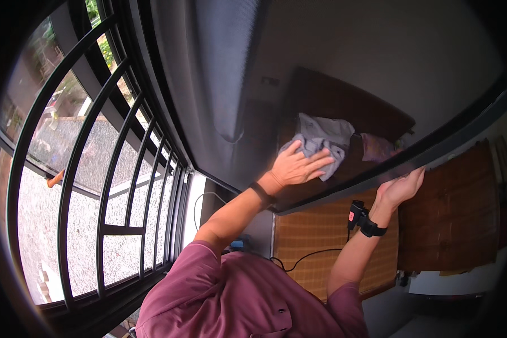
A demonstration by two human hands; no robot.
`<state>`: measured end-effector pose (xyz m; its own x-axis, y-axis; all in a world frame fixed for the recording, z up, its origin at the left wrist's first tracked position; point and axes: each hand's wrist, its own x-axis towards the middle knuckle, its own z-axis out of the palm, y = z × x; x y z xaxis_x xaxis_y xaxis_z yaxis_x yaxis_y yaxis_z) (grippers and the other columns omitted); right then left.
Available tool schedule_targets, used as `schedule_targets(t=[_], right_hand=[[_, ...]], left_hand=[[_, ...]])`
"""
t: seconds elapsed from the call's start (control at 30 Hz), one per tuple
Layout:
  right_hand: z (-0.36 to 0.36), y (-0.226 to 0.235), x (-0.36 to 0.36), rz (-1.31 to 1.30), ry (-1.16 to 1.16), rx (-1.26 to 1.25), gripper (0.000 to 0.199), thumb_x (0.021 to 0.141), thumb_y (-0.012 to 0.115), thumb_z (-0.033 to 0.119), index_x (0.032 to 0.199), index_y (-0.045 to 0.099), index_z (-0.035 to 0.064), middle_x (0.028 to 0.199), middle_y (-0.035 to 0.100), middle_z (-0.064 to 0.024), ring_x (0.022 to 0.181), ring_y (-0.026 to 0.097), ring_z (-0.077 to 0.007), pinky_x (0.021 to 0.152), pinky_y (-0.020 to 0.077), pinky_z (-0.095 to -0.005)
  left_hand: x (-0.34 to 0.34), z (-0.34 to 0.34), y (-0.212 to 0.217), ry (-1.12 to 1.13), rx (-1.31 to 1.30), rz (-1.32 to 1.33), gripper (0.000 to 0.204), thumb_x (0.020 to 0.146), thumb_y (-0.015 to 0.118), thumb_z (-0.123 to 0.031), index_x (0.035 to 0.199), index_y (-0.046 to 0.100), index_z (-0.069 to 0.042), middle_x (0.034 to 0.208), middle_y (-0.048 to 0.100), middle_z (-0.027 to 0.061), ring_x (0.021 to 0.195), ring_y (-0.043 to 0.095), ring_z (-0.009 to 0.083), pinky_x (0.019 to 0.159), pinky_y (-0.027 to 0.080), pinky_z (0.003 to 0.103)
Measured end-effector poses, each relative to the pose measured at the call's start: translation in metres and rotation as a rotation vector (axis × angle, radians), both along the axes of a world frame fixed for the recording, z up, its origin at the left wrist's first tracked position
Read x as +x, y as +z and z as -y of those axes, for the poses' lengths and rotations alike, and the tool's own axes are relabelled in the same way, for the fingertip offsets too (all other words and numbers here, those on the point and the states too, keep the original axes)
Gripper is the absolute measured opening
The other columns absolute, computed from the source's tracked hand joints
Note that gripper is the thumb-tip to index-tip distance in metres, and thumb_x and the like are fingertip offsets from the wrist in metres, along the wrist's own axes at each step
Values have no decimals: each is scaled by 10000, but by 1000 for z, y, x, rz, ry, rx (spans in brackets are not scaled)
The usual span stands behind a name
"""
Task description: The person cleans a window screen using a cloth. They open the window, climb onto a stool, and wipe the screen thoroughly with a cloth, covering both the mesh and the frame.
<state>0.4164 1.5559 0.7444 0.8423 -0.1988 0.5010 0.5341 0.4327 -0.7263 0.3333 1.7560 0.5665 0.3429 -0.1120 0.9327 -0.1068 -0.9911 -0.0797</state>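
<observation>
both hands up: left hand (pixel 296 167) presses grey cloth (pixel 321 139) on window pane (pixel 231 84).

Left hand (pixel 298 167) raised, fingers spread flat; right hand (pixel 400 188) raised, fingers curled.

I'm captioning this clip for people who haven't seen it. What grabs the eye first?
At centre, the left hand presses a grey cloth flat against a dark glass window pane. To the right, the right hand grips the pane's frame edge, a black device strapped at that wrist. On the left, black curved window bars stand before a pebbled surface outside.
</observation>
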Motion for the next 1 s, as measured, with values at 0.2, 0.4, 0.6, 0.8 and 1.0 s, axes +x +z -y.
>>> schedule_targets(t=[0.2,0.4,0.6,0.8,1.0], right_hand=[[-1,-2,2,16,-57,-26,395,1085,498,323,1261,634,-4,1057,674,-98,937,633,-212,858,527,-337],[-9,8,-13,-18,-146,-66,370,1060,501,292,1183,658,-19,995,670,-106,882,633,-215,839,532,-339],[-14,12,-10,15,-122,-72,395,1044,531,290,1222,644,-44,1002,668,-129,882,629,-237,841,541,-356],[-3,9,-5,13,-13,-18,383,1064,518,278,1231,631,-48,1030,657,-145,938,647,-259,838,572,-394],[-4,12,-5,-4,-59,-58,370,1058,505,261,1217,639,-45,1036,654,-132,970,641,-248,902,578,-405]], left_hand=[[-47,-169,-26,385,-638,207,839,1041,302,-588,1638,166,-13,1705,91,262,1579,61,451,1250,56,581],[-15,-111,-15,308,-1075,453,758,1060,353,-332,1619,40,72,1712,-2,263,1582,17,437,1271,6,507],[25,104,-78,-40,-679,-287,676,931,674,-379,1426,459,27,1408,398,413,1309,386,596,1065,331,689],[0,33,-74,13,-330,-167,486,914,689,-448,1314,645,-176,1341,608,89,1238,545,290,1111,347,562],[-31,-135,-61,325,-899,236,846,1055,280,-547,1622,106,55,1692,48,303,1568,30,488,1255,32,566]])
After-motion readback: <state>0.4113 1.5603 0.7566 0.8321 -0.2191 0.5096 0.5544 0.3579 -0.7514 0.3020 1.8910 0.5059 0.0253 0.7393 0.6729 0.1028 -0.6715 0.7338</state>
